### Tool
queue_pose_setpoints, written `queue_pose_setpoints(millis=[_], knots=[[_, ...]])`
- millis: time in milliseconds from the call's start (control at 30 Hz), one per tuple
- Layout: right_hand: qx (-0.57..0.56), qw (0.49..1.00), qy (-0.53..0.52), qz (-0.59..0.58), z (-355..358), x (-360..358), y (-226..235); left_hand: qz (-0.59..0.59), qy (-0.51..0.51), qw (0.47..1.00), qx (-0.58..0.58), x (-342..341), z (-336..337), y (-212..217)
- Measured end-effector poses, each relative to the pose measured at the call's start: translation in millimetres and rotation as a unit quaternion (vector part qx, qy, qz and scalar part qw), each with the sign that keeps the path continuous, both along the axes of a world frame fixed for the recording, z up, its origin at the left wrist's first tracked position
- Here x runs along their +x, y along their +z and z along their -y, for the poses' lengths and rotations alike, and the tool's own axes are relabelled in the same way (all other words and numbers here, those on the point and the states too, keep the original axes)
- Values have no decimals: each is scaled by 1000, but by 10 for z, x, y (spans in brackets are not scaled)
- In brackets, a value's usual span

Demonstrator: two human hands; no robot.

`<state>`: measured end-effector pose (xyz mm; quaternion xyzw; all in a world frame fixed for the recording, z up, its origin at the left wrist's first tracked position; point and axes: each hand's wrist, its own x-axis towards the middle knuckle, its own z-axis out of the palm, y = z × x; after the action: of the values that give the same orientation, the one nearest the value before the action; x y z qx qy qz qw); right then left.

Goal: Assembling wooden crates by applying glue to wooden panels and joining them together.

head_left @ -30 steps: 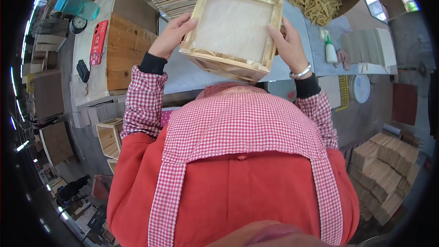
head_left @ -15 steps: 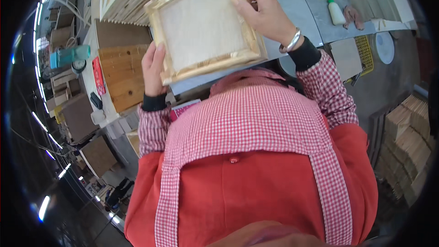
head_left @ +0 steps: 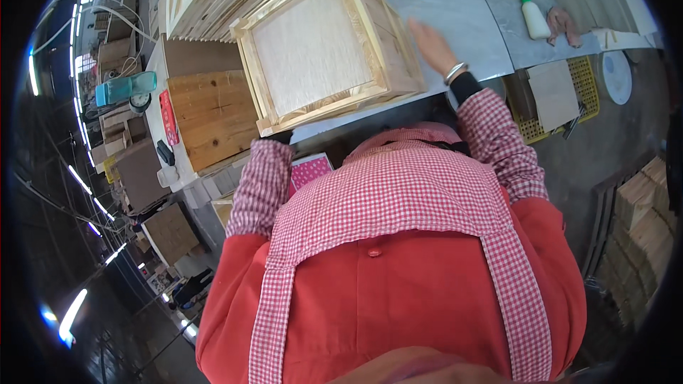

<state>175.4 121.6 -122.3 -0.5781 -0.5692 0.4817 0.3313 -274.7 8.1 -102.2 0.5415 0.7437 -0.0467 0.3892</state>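
A square pale wooden frame (head_left: 311,50) with a thin plywood panel set inside it lies in front of me. Below its right edge, wooden sides (head_left: 388,39) show, like a box or a stack of frames; which one I cannot tell. My right hand (head_left: 432,46), with a silver bracelet at the wrist, is just right of these sides, its fingers stretched out and nothing seen in them. My left hand is hidden behind the frame's near left corner; only its dark cuff and checked sleeve (head_left: 262,181) show, so its grip is not visible.
Stacked wooden frames (head_left: 220,0) stand at the far left. On the grey table (head_left: 455,0) are a green-tipped glue bottle (head_left: 535,18) and a pinkish cloth (head_left: 563,25). A brown board (head_left: 210,117) lies left. Below the table's right edge is a yellow crate (head_left: 585,89).
The frame, gripped by both hands before, now sits lower on the wooden sides. My right hand has let go and moved right and down; my left hand has slipped out of sight.
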Motion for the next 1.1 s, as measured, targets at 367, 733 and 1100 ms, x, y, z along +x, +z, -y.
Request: queue_pose_setpoints(millis=[367, 733, 1100], knots=[[154, 982, -91, -63, 769, 59, 460, 542, 7, 836, 90, 1229, -572, 617], [202, 923, -98, -313, 1195, -97, 1725, 749, 114, 651, 49, 1579, -1022, 1809], [141, 907, -92, -385, 1098, -138, 1574, 732, 145, 653, 128, 1507, -616, 1759]])
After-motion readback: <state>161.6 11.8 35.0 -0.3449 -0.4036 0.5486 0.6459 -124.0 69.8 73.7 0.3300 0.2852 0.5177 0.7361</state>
